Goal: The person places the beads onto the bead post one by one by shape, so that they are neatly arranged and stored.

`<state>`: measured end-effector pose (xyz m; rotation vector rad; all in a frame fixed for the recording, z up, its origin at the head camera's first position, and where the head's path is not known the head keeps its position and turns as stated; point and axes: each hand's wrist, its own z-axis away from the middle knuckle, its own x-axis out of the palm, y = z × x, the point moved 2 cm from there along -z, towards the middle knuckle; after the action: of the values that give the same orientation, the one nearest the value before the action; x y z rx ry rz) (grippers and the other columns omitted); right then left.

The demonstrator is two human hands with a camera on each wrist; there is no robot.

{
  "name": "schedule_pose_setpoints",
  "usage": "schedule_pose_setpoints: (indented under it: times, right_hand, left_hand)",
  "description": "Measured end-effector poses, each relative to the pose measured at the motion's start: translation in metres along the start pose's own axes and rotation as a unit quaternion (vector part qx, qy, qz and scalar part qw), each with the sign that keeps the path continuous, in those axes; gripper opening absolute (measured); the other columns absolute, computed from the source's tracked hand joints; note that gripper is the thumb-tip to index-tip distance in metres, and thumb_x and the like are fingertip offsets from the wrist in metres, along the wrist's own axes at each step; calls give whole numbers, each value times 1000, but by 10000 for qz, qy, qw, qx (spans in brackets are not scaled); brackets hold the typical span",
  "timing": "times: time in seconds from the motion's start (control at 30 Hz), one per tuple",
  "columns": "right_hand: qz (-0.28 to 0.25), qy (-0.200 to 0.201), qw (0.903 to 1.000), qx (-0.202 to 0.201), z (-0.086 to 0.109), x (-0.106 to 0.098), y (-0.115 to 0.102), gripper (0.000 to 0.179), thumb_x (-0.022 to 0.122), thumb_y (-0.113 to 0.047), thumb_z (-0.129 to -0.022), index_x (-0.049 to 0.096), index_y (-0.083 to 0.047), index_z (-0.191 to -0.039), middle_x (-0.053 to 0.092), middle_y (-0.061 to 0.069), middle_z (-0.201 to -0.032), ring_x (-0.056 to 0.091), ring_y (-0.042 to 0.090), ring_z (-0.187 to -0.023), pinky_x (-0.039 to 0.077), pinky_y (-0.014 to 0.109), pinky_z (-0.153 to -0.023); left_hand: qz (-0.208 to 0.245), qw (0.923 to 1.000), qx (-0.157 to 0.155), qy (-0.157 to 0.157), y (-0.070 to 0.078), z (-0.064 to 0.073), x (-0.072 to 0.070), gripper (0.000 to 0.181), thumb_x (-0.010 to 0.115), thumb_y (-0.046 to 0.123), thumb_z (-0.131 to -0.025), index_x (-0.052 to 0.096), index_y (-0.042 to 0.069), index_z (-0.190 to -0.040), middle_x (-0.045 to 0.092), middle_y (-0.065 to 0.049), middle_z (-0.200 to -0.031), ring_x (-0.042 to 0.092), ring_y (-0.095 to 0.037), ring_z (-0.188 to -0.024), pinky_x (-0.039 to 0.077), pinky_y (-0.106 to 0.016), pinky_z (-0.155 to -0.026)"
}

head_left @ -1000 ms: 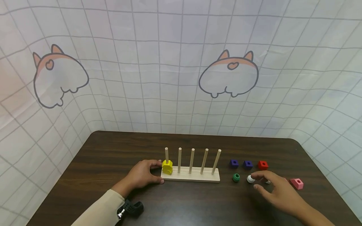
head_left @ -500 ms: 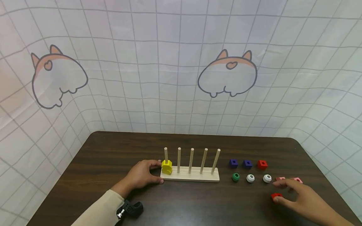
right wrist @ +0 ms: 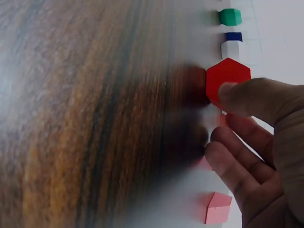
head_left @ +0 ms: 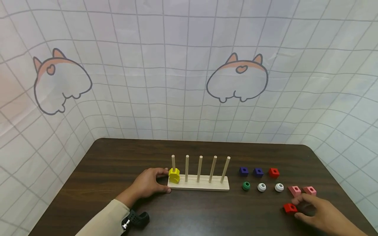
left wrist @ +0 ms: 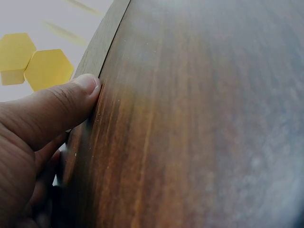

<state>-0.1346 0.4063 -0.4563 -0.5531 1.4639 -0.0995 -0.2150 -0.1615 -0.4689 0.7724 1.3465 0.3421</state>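
Pinching the nearer red block (head_left: 289, 208)

The right hand (head_left: 322, 213) has moved past the white beads (head_left: 261, 187) to this block, near right on the desk (head_left: 206, 213), making it the piece being handled; the left hand (head_left: 147, 183) grips the peg board (head_left: 199, 186).

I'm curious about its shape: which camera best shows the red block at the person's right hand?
The right wrist view: the red block looks largest there, its angular face clear, though the fingers hide part. The head view shows it small, from above; the left wrist view doesn't show it.
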Motion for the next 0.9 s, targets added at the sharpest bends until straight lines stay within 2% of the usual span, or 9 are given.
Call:
schedule_pose_setpoints:
  times: [0.17, 0.33, 0.43, 0.63, 0.77, 0.9]
  right_hand:
    - [-16, 733, 9950, -678, -1, 7, -5, 37, 93, -17, -73, 66, -24, -97, 62, -23, -90, 60, -4, -80, 54, 26, -65]
    - [-235, 933, 9878, -1226, -12, 13, -16, 39, 92, -13, -74, 65, -27, -98, 60, -24, -92, 60, -4, -80, 52, 21, -65]
    - [-182, 1062, 9846, -1373, -22, 16, -27, 39, 93, -12, -74, 66, -26, -99, 61, -23, -93, 60, -4, -81, 53, 20, -66]
    - [-449, 1021, 9849, -1324, -39, 21, -51, 38, 91, -9, -76, 67, -22, -102, 65, -20, -94, 63, -2, -81, 57, 24, -68]
    - [-606, 1200, 9822, -1311, -47, 20, -67, 39, 90, -5, -76, 67, -19, -105, 66, -18, -94, 62, -1, -79, 57, 25, -68]
    - [-658, 1296, 9839, -1037, -54, 14, -85, 36, 89, -8, -79, 68, -18, -107, 65, -17, -91, 61, -1, -79, 58, 28, -70]
  left_hand:
    - [-10, 10000, -30, 3, 1, 0, 0, 66, 96, 37, -70, 71, 15, -128, 66, -3, -136, 56, -30, -132, 40, -56, -109]
    - [8, 10000, -29, -20, 1, 0, 0, 66, 96, 37, -70, 71, 14, -127, 66, -3, -136, 56, -31, -131, 40, -56, -109]
    - [6, 10000, -30, -19, 0, 0, 0, 66, 95, 37, -70, 71, 14, -127, 65, -3, -137, 56, -31, -131, 40, -56, -109]
    - [-9, 10000, -13, -34, 0, 0, 1, 66, 95, 37, -71, 71, 14, -128, 65, -3, -137, 56, -30, -132, 40, -56, -109]
    - [56, 10000, 26, -55, 1, 1, 0, 66, 95, 36, -71, 71, 13, -128, 65, -4, -137, 55, -31, -133, 39, -56, -110]
    - [113, 9999, 43, -51, 1, 1, 0, 67, 95, 36, -71, 70, 12, -129, 65, -4, -137, 54, -31, -133, 39, -56, -110]
